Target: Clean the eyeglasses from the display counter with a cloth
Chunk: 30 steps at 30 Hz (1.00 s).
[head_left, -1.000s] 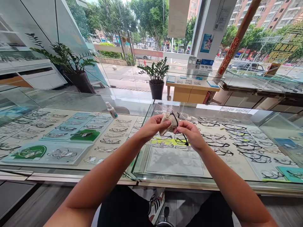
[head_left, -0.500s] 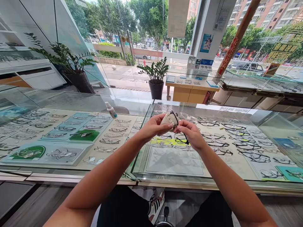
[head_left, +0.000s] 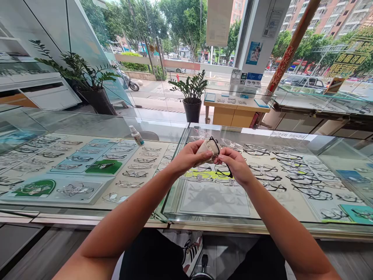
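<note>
My left hand (head_left: 192,154) is closed on a beige cleaning cloth (head_left: 207,149), which is folded around one lens of a pair of black-framed glasses (head_left: 226,170). The thumb presses the cloth from the near side. My right hand (head_left: 234,162) pinches the glasses by the frame near the middle, thumb against fingers. One rim sticks up beside the cloth, and the other hangs below between my hands. Both hands are above the glass counter (head_left: 215,217). The far fingers of my left hand are partly hidden behind the cloth.
A white spray bottle (head_left: 136,136) stands on the counter to the left. Rows of eyeglasses (head_left: 309,181) lie under the glass on both sides. Beyond the counter are a potted plant (head_left: 192,107) and a small wooden display table (head_left: 233,112).
Both hands stay in nearly the same place, with the cloth and glasses shifted only slightly. Outside, a parked-looking scooter's wheel has come into view at the left behind the window.
</note>
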Available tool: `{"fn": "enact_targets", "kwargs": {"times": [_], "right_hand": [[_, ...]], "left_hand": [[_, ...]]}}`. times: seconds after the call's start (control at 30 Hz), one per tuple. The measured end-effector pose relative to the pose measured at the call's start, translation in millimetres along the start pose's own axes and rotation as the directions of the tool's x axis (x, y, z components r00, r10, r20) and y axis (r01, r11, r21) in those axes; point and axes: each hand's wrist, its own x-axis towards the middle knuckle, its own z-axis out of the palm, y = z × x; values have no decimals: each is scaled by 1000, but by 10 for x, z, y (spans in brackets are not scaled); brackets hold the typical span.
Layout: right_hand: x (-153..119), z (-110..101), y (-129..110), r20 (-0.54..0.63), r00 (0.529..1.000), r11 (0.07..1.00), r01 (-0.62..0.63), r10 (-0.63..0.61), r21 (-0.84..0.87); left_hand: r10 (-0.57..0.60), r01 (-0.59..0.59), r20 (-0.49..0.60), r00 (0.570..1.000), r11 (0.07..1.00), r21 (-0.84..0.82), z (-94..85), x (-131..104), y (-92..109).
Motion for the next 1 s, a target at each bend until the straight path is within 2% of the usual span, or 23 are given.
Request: {"fn": "enact_targets", "kwargs": {"times": [0.3,0.5,0.73,1.0], "right_hand": [[0,10,26,-1,1000,1000,-4,4,13],[-6,35,46,30,1000,1000,-9,9,-15],[-23,62,31,44,999,1000,-14,13,12],[-36,124,2,75,997,999,-23,26,-34]], "left_hand": [[94,-94,3,996,995,-23,151,-37,8],[57,-58,-47,997,998,-11,178,-51,22],[-48,38,-174,984,997,-61,179,-50,-4],[29,-40,-197,980,998,-54,236,-26,-24]]}}
